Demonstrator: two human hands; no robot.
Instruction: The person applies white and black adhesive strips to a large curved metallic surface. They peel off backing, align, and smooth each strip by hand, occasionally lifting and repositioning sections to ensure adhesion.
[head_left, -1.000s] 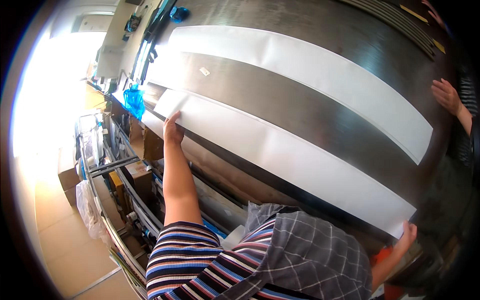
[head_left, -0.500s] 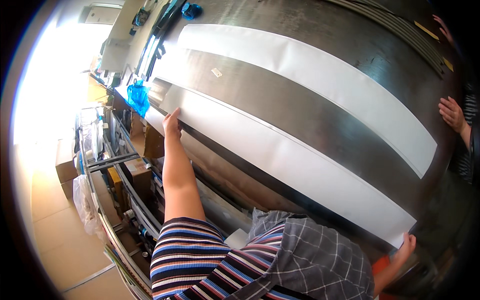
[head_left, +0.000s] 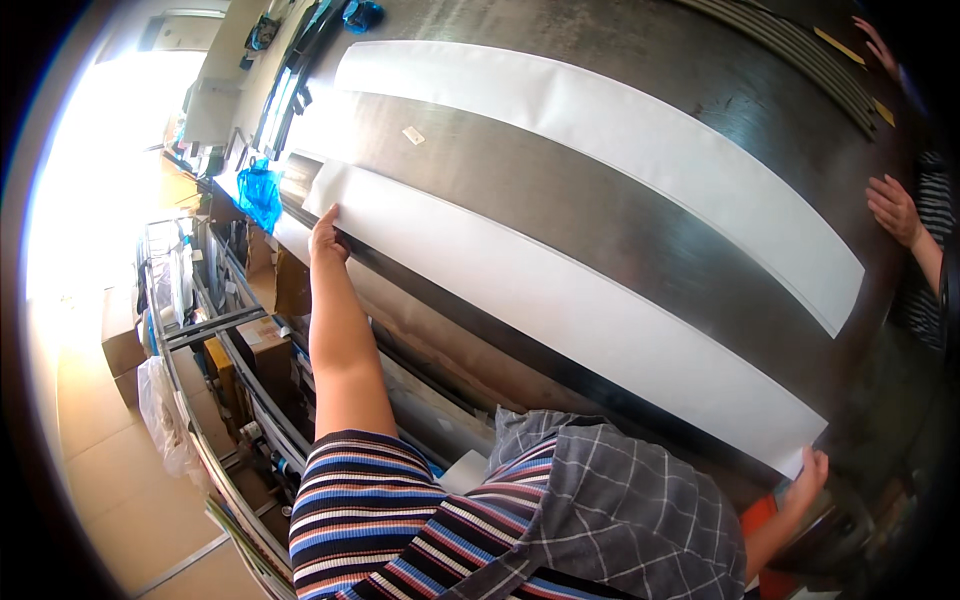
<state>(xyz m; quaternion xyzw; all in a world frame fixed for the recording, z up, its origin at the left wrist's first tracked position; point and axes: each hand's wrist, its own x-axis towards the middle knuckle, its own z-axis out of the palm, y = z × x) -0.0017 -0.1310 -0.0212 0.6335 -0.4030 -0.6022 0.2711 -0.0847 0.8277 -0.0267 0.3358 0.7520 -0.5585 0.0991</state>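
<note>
A long white strip [head_left: 560, 300] of sheet material runs along the near edge of the dark tabletop [head_left: 660, 250]. My left hand [head_left: 328, 236] grips its near edge close to the left end, with the thumb on top. At the right end, my right hand [head_left: 808, 480] pinches the near corner between thumb and fingers. The strip's left end is slightly raised and curled. A second white strip [head_left: 600, 118] lies farther back on the table, apart from the first and touched by neither hand.
Across the table's right end, a co-worker's hand [head_left: 893, 208] rests near the edge. Grey rods [head_left: 790, 55] lie at the far right. A blue plastic bag [head_left: 260, 195] hangs by the left corner. A metal rack [head_left: 215, 330] holding boxes and sheets stands to my left.
The whole view has shifted a little, carrying the table leftward. The near strip's left end looks more lifted, and its far edge sits differently. Both my hands keep their hold on it.
</note>
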